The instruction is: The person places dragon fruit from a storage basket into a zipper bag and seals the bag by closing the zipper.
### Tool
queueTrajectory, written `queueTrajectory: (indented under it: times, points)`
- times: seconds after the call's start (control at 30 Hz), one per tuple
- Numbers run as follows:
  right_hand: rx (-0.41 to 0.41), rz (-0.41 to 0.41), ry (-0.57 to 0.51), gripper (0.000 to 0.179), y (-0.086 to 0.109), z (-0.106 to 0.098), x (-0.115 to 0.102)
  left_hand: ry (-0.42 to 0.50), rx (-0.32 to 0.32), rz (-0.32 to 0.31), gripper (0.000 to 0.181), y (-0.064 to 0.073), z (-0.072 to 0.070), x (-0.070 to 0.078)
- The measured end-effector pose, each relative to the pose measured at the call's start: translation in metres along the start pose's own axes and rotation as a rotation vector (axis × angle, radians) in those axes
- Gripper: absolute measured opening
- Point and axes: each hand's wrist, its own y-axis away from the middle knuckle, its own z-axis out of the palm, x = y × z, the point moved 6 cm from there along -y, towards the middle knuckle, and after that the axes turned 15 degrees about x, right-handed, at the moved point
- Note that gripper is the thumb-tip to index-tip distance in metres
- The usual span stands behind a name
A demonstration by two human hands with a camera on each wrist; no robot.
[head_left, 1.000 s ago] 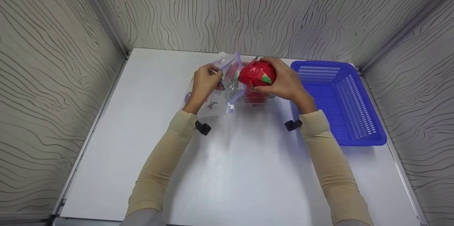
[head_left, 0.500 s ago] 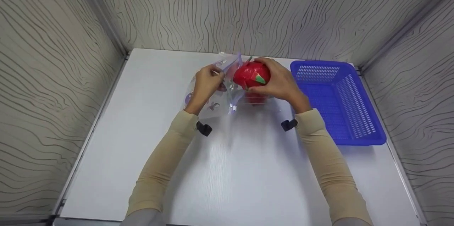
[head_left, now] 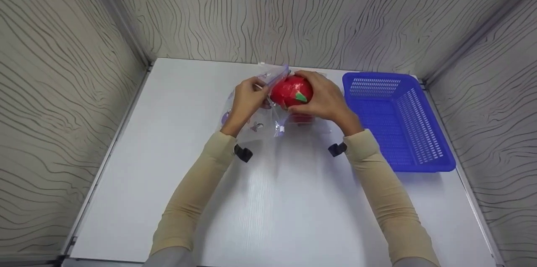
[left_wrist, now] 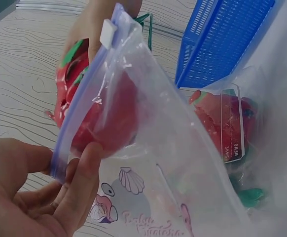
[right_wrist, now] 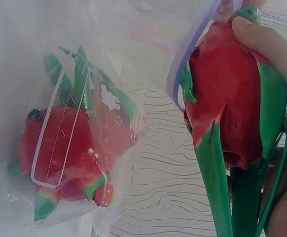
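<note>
My left hand [head_left: 248,98] pinches the purple zip edge of a clear zip bag [left_wrist: 148,190] printed with shells and lettering. A white slider [left_wrist: 108,33] sits at the far end of that zip. My right hand [head_left: 325,96] grips a red dragon fruit [head_left: 292,91] with green tips at the bag's mouth. Seen from the left wrist, part of the fruit lies behind the clear film. Below my right hand a second dragon fruit [right_wrist: 59,148] lies in clear plastic printed with a white frame, seemingly a separate bag. My right fingertips are partly hidden behind the fruit.
A blue perforated plastic basket [head_left: 423,168] stands at the right of the white table [head_left: 260,208]. Wood-grain panels [head_left: 251,11] enclose the table at the back and both sides.
My right hand has moved the dragon fruit left, up against the mouth of the zip bag. My left hand keeps its pinch and has shifted slightly right.
</note>
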Motion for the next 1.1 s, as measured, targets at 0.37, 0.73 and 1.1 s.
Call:
queueTrajectory:
  times: [0.37,0.73,1.1]
  points:
    - [-0.005,-0.015,0.031,0.099,0.003,0.008,-0.004,-0.044,-0.006,0.017,0.017,0.003,0.001,0.002]
    - [-0.017,-0.039,0.064,0.100,0.005,0.015,-0.010,-0.022,0.001,0.005,0.016,0.004,0.003,0.004]
    - [-0.043,-0.055,0.103,0.096,0.007,0.022,-0.012,-0.005,-0.021,0.006,0.017,0.005,0.005,0.007]
